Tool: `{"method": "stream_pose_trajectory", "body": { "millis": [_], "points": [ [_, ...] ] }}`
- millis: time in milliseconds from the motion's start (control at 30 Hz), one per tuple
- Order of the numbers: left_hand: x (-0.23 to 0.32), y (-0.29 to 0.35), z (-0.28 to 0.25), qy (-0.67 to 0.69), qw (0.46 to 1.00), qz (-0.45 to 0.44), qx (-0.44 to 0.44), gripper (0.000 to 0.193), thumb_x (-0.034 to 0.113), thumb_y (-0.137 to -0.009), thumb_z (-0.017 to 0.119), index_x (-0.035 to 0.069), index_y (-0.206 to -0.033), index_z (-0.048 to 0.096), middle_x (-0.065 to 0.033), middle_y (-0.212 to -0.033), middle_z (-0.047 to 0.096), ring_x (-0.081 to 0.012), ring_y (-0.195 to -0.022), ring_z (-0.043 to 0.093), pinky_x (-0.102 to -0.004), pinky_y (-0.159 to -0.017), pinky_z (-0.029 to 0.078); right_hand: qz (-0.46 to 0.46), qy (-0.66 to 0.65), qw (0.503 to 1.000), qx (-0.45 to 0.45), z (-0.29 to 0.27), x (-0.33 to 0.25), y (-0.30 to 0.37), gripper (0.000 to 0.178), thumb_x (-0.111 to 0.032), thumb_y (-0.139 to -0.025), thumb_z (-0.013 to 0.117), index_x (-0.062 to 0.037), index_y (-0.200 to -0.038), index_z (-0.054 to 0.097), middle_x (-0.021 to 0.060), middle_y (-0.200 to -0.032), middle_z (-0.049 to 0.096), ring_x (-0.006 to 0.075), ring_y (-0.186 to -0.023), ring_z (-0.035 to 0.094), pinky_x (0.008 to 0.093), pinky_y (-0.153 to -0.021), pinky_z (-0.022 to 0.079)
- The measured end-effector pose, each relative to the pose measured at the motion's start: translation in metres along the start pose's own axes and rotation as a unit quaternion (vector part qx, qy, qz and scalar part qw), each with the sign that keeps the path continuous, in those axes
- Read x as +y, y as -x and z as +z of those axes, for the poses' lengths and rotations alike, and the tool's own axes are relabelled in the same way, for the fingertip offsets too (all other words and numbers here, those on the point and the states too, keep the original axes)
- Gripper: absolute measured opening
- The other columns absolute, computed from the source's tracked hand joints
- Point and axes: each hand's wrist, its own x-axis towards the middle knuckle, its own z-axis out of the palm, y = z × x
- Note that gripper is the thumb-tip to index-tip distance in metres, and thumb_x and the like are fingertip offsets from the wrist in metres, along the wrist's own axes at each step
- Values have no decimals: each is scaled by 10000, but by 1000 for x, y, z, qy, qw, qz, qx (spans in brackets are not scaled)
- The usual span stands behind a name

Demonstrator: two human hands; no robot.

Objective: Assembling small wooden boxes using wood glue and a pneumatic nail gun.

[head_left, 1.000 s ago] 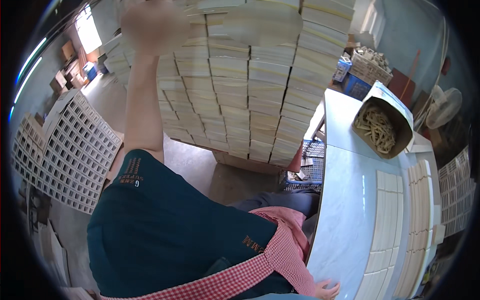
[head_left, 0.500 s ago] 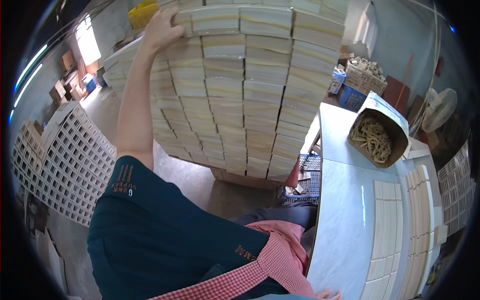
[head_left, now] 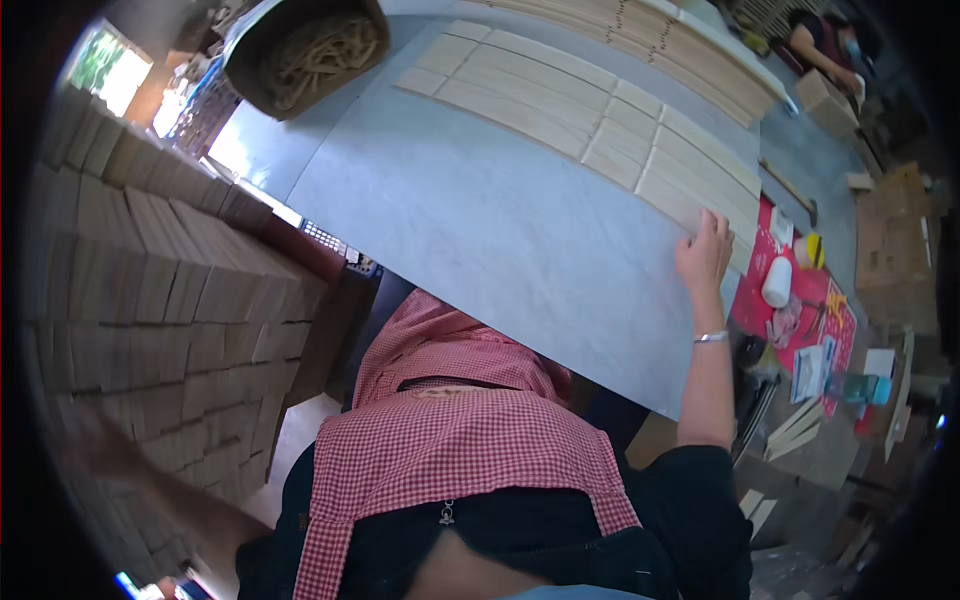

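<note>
On the pale tabletop [head_left: 450, 190], light wooden slats [head_left: 545, 95] lie side by side in a flat panel crossed by seams. At the panel's near right end is my right hand [head_left: 706, 250], its fingers bent and closed over the edge of a slat. My left hand [head_left: 95, 440] is far out to the left, smeared by motion, in front of a tall stack of wooden pieces [head_left: 200, 260]. Whether it touches the stack or holds anything cannot be made out.
An open box [head_left: 300, 60] of thin wooden strips stands at the far left of the table. Behind the panel lie more stacked slats [head_left: 640, 35]. A hammer [head_left: 790, 190], a white bottle [head_left: 776, 282] and yellow tape [head_left: 810, 250] lie to the right. Another person [head_left: 830, 50] handles a cardboard box.
My view has turned from the stack toward the table. My left hand has come off the stack's top edge and is lower at its side; my right hand now shows at the panel.
</note>
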Motion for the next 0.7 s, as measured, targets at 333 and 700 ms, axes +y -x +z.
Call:
{"method": "stream_pose_trajectory", "body": {
  "millis": [333,700],
  "points": [
    [453,-35,-60,777,577,68,-242,621,-99,-717,519,71,-1306,619,-152,-1469,492,-322,-1296,502,-399,-1015,461,-24,12,982,-187,-28,28,-8,466,-60,-739,640,-74,-1200,574,146,-1188,563,367,-1027,565,456,-924,487],
    [621,-48,18,698,632,228,-248,564,-82,-758,549,92,-1289,626,-131,-1500,466,-316,-1309,506,-430,-1034,461,-39,-16,969,-244,-49,23,0,359,-113,-787,677,-33,-1118,562,140,-1066,580,357,-955,551,459,-869,483]
  ]
}}
